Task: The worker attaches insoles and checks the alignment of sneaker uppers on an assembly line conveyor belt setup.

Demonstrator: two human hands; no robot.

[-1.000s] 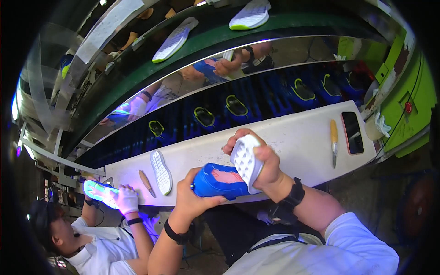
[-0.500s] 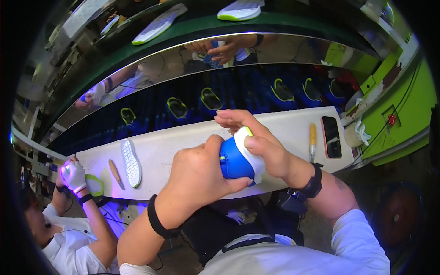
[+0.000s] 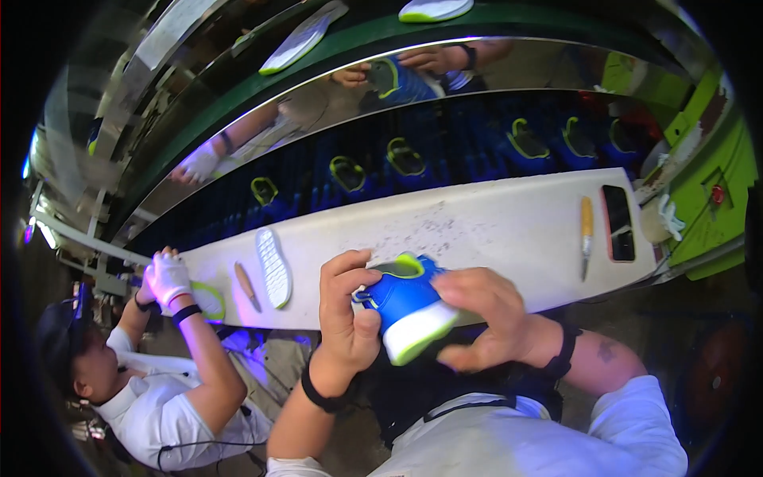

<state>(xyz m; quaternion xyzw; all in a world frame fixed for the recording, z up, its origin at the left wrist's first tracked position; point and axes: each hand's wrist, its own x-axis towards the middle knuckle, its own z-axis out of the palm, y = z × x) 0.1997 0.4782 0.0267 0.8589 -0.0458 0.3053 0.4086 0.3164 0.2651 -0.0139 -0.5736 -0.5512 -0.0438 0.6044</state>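
Observation:
A blue shoe [image 3: 400, 304] with a neon-green collar and a white and lime sole is held over the near edge of the white bench [image 3: 517, 238]. My left hand [image 3: 347, 322] grips one end of it, fingers on the collar side and thumb low on the upper. On the other side my right hand [image 3: 491, 318] lays curved fingers over the blue upper, its thumb lower, beside the sole; the hand is slightly blurred. The shiny strip behind the bench reflects the shoe and hands.
On the bench lie a white shoe sole [image 3: 275, 269], a wooden-handled tool [image 3: 247, 286], a brush with a yellow handle [image 3: 586, 230] and a phone [image 3: 617, 222]. Several blue shoes [image 3: 347, 174] stand behind. Soles [image 3: 306, 40] rest on a green belt. A gloved co-worker [image 3: 168, 280] works at left.
The shoe has come down nearer to me and turned, so its collar opening and sole now show. Both hands have shifted their hold on it. The whole view has shifted slightly.

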